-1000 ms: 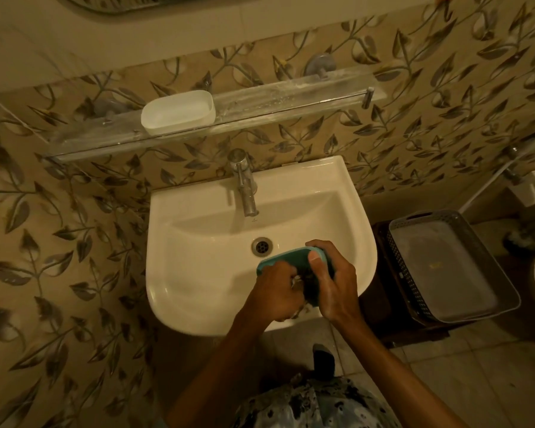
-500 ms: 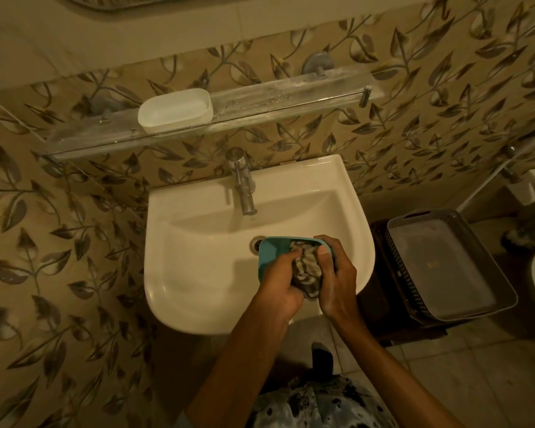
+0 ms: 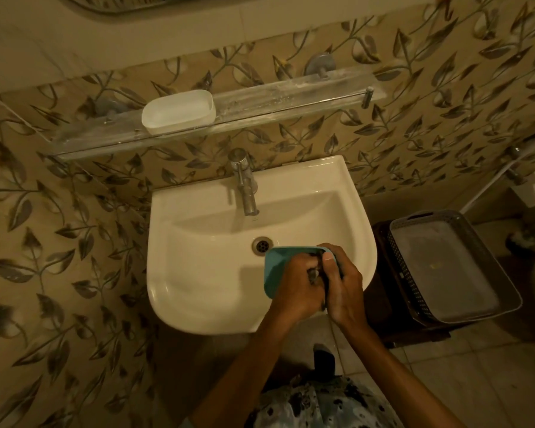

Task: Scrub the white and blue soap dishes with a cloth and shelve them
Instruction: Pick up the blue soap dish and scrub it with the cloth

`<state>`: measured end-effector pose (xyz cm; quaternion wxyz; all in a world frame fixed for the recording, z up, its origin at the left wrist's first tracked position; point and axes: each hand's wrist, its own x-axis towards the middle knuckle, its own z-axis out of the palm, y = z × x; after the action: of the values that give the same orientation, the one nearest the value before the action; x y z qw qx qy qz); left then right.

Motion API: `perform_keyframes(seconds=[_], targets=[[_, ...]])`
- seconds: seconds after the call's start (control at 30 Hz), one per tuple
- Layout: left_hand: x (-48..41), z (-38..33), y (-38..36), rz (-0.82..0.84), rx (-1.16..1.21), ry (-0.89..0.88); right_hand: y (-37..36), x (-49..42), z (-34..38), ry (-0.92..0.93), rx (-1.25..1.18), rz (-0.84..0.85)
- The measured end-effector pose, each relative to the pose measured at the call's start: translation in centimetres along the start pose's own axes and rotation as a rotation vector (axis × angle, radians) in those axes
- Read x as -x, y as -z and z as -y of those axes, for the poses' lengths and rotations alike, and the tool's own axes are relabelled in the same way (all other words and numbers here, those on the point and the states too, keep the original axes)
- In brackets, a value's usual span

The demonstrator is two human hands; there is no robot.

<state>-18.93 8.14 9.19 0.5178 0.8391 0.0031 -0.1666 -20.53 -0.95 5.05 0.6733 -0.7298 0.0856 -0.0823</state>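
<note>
Glass shelf (image 3: 291,96) (holding white soap dish (image 3: 178,111)) above sink (image 3: 198,273); basket (image 3: 397,251) beside.

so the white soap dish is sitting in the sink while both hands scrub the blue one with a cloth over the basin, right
Not quite. The head view shows the white soap dish on the glass shelf above the tap, not in the sink. The rest holds: the left hand and right hand work the blue soap dish with the cloth over the basin.
</note>
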Motion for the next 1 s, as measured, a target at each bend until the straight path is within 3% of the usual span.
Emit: perform_keyframes(seconds=[0.13, 0.3, 0.43, 0.6, 0.7, 0.87, 1.0], targets=[[0.0, 0.2, 0.7, 0.123, -0.246, -0.121, 0.4, 0.9, -0.8, -0.052, -0.019, 0.019], [0.4, 1.6, 0.1, -0.012, -0.606, -0.317, 1.0, 0.7, -0.6, -0.059, 0.004, 0.007], [0.0, 2.1, 0.3, 0.008, -0.887, -0.105, 0.9, 0.7, -0.3, -0.024, 0.034, 0.008], [0.7, 1.3, -0.5, 0.059, -0.703, 0.050, 1.3, 0.2, -0.2, 0.049, 0.062, -0.032], [0.6, 0.6, -0.4, 0.004, -0.437, 0.020, 1.4, -0.3, 0.1, 0.084, 0.093, -0.004], [0.3, -1.1, -1.4, -0.090, -0.041, 0.119, 1.1, -0.4, 0.3, 0.070, 0.065, 0.010], [-0.2, -1.3, -1.4, -0.081, -0.051, 0.015, 1.2, -0.3, 0.0, 0.033, 0.004, -0.024]])
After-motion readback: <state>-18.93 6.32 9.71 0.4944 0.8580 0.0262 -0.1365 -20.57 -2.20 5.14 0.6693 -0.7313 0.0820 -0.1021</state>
